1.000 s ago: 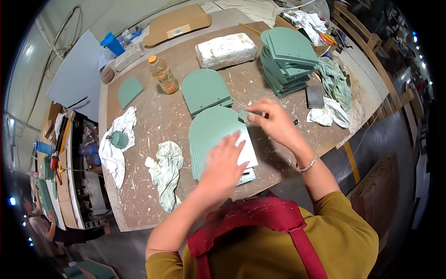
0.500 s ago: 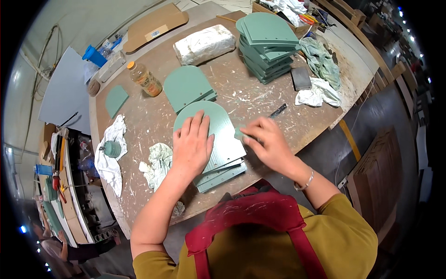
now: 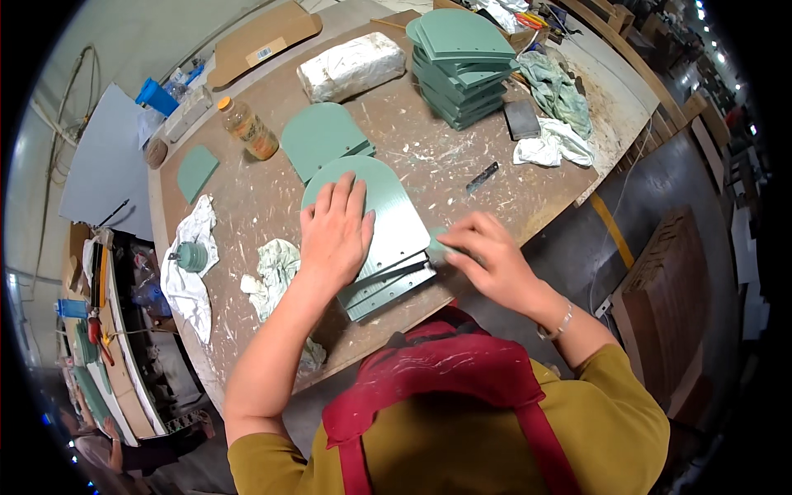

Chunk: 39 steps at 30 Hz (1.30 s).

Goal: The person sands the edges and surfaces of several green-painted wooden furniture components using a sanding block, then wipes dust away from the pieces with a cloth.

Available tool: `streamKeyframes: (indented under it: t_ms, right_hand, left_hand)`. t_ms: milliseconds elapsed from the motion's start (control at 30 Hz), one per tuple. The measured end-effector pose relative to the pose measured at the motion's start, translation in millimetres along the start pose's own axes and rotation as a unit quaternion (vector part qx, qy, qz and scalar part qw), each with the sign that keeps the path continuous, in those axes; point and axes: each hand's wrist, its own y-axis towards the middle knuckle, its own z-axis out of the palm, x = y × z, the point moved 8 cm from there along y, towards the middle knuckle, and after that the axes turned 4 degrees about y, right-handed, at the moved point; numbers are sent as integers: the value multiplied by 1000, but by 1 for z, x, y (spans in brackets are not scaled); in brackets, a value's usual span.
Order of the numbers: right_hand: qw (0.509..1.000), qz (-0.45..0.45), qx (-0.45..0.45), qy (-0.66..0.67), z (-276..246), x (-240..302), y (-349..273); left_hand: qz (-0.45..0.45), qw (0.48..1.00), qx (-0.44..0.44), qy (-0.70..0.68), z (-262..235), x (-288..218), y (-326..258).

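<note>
My left hand (image 3: pixel 334 239) lies flat, fingers stretched out, on the top green panel (image 3: pixel 391 206) with a rounded far end. Under it is a small stack, and another green panel (image 3: pixel 379 297) sticks out at the near side. Small holes run along the straight near edges. At the right edge of the top panel, my right hand (image 3: pixel 495 264) pinches a small pale green piece (image 3: pixel 436 241), partly hidden by the fingers; its exact kind I cannot make out. Just beyond that hand lies a black, flat, narrow tool (image 3: pixel 482 176).
Further off are more green panels (image 3: pixel 323 136), a tall panel stack (image 3: pixel 458 91), a white wrapped bundle (image 3: pixel 352 68) and an orange-capped bottle (image 3: pixel 247 129). Rags (image 3: pixel 190 280) lie left and right, with a dark grey block (image 3: pixel 521 120) by the right-hand ones. The worktable's edge (image 3: pixel 569 198) drops off at right.
My right hand has slid the small green piece nearer to me along the panel's right edge, close to the near corner. My left hand stays pressed on the panel. The whole view has shifted slightly.
</note>
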Motion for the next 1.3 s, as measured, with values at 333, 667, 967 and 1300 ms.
streamKeyframes:
  t_ms: [333, 667, 967, 1300]
  right_hand:
    - [989, -87, -71, -95, 35, 67, -20]
    - [990, -103, -37, -92, 121, 93, 1]
    - [991, -84, -40, -92, 126, 101, 0]
    - [954, 48, -199, -221, 34, 39, -26]
  left_hand:
    - [149, 988, -17, -46, 10, 21, 23]
    - [126, 990, -30, -55, 21, 25, 21]
    - [135, 990, -17, -46, 21, 23, 23]
    - [141, 989, -12, -43, 17, 23, 23]
